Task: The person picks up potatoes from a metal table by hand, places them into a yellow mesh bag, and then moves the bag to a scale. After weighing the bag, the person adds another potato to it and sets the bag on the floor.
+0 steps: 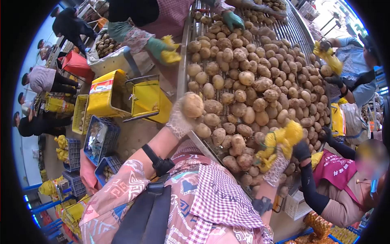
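Note:
A large round potato (192,104) sits in the grip of my left hand (177,120), at the near-left rail of the conveyor. That hand wears a pale patterned glove. Yellow mesh netting (282,139), bunched up with a green string along it, is held in my right hand (278,166) over the near right part of the heap. The netting covers most of the right fingers. Loose, soil-marked potatoes (246,78) lie piled on the roller conveyor (198,21) in front of me, close around both hands.
A yellow-covered chair (150,99), a yellow-draped crate (106,96) and blue crates (100,136) stand left. Across the belt a co-worker's green-gloved hand (159,51) holds yellow netting. A black-gloved hand (301,150) comes close to my right hand. Another person (352,61) works at far right.

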`<state>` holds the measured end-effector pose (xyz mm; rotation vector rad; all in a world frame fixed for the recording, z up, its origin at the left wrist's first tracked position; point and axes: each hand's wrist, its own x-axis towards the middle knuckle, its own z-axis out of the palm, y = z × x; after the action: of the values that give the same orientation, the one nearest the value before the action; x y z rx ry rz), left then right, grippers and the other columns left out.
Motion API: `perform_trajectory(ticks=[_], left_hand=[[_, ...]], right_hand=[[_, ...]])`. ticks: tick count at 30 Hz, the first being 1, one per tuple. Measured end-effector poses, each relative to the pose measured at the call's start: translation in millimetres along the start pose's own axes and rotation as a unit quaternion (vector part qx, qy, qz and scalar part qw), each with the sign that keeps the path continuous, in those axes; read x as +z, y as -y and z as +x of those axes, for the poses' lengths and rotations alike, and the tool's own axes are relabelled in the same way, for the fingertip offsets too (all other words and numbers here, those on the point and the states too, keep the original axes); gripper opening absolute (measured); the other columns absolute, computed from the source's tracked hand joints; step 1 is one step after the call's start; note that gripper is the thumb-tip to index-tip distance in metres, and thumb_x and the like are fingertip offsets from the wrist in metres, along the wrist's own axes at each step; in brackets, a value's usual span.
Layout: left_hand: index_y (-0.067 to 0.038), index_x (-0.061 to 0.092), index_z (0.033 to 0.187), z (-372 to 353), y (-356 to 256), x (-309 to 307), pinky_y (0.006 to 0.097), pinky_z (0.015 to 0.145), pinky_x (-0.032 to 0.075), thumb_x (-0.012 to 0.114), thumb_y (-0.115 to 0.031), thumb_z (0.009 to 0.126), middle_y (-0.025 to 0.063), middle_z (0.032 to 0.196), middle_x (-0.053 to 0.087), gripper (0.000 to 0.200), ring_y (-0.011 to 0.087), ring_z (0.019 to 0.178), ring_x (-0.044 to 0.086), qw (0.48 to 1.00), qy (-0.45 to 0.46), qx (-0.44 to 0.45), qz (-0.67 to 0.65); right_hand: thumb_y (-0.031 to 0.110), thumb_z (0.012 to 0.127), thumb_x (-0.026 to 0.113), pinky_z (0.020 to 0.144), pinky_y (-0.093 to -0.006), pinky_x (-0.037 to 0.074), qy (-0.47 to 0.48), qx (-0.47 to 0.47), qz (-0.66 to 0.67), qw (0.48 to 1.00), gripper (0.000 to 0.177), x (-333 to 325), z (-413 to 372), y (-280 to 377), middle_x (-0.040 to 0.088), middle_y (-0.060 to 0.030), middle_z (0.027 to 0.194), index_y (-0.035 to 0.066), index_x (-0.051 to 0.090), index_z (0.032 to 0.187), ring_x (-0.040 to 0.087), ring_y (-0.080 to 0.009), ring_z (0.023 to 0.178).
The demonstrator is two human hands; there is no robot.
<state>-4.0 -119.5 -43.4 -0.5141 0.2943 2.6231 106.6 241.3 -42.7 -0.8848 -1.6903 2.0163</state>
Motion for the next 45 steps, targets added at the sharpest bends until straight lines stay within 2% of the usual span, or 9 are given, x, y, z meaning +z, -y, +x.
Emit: perform_trajectory(ticks=[7,24,26,29,31,33,38,40,45], left_hand=[[-0.009,0.06,0.102,-20.3,-106.4,-53.0,0.0423,0.064,0.056,0.044,-0.047,0.091,0.0121,0.089,0.065,0.042,0.0307,0.077,0.063,0.96,-0.216,0.175,-0.032],[-0.012,0.063,0.103,-30.1,-154.6,-102.1,0.0324,0.076,0.054,0.071,-0.023,0.084,0.0029,0.1,0.064,0.024,0.0165,0.09,0.062,0.943,-0.009,0.293,0.159],[-0.012,0.062,0.096,-23.0,-160.6,-108.0,0.0326,0.074,0.054,0.071,-0.024,0.084,-0.0003,0.086,0.06,0.019,0.0148,0.079,0.059,0.91,-0.178,0.324,0.187],[-0.02,0.049,0.118,-3.5,-197.0,-171.9,0.0474,0.081,0.052,0.075,-0.03,0.081,0.008,0.114,0.052,0.047,0.0303,0.099,0.054,0.879,-0.306,0.288,0.228],[-0.021,0.04,0.134,-6.9,-175.6,-119.7,0.0493,0.086,0.049,0.075,-0.043,0.079,0.0121,0.128,0.048,0.069,0.0343,0.108,0.053,0.786,-0.487,0.225,0.306],[-0.014,0.037,0.139,3.1,-162.3,-98.6,0.0439,0.089,0.049,0.073,-0.038,0.082,0.0131,0.134,0.047,0.072,0.0282,0.11,0.056,0.667,-0.48,0.274,0.5],[-0.004,0.057,0.123,28.2,-26.9,6.4,0.0346,0.09,0.049,0.066,-0.019,0.087,0.0106,0.112,0.065,0.04,0.0235,0.102,0.062,0.587,0.003,0.346,0.732],[-0.007,0.055,0.128,44.1,30.4,51.7,0.0379,0.099,0.044,0.068,-0.015,0.079,0.0177,0.123,0.06,0.051,0.0302,0.114,0.057,0.33,0.224,0.287,0.871],[-0.01,0.05,0.133,94.2,120.8,86.6,0.0411,0.102,0.041,0.064,-0.006,0.079,0.0179,0.135,0.047,0.056,0.0313,0.123,0.048,0.007,0.273,0.152,0.95]], right_hand=[[0.006,0.084,0.072,0.09,-0.0305,0.05,-0.071,0.068,-0.008,0.995,0.048,-46.6,-5.1,-9.3,0.061,-0.009,0.113,0.001,0.051,0.126,0.061,-0.0206,0.1],[0.005,0.082,0.073,0.09,-0.0307,0.051,-0.108,0.11,0.0,0.988,0.05,-66.9,-26.8,-15.0,0.061,-0.0099,0.113,0.001,0.051,0.127,0.061,-0.0207,0.101],[0.005,0.082,0.073,0.09,-0.0307,0.051,-0.126,0.099,0.008,0.987,0.05,-73.5,-30.9,-11.4,0.061,-0.01,0.113,0.001,0.051,0.127,0.061,-0.0207,0.101],[0.012,0.079,0.078,0.095,-0.0326,0.048,-0.117,0.078,0.052,0.989,0.064,-89.5,-32.9,-19.5,0.056,-0.0095,0.126,0.002,0.046,0.134,0.057,-0.0184,0.111],[0.012,0.079,0.078,0.095,-0.0327,0.048,-0.132,0.08,0.061,0.986,0.064,-91.7,-37.7,-19.5,0.056,-0.0095,0.126,0.001,0.046,0.134,0.057,-0.0185,0.111],[0.012,0.08,0.078,0.095,-0.0327,0.048,-0.146,0.075,0.063,0.984,0.063,-96.0,-43.0,-17.4,0.056,-0.0095,0.126,0.001,0.047,0.134,0.057,-0.0185,0.111],[0.013,0.08,0.077,0.096,-0.0327,0.047,-0.162,0.073,0.072,0.981,0.063,-89.5,-49.2,-20.1,0.056,-0.0095,0.126,0.001,0.047,0.134,0.057,-0.0186,0.111],[0.014,0.08,0.077,0.096,-0.0327,0.047,-0.16,0.069,0.075,0.982,0.063,-82.7,-48.7,-21.2,0.056,-0.0096,0.126,0.001,0.047,0.134,0.057,-0.0186,0.111],[0.014,0.08,0.077,0.096,-0.0328,0.047,-0.151,0.054,0.084,0.983,0.062,-75.2,-52.8,-19.9,0.056,-0.0096,0.126,0.001,0.047,0.133,0.057,-0.0187,0.111]])
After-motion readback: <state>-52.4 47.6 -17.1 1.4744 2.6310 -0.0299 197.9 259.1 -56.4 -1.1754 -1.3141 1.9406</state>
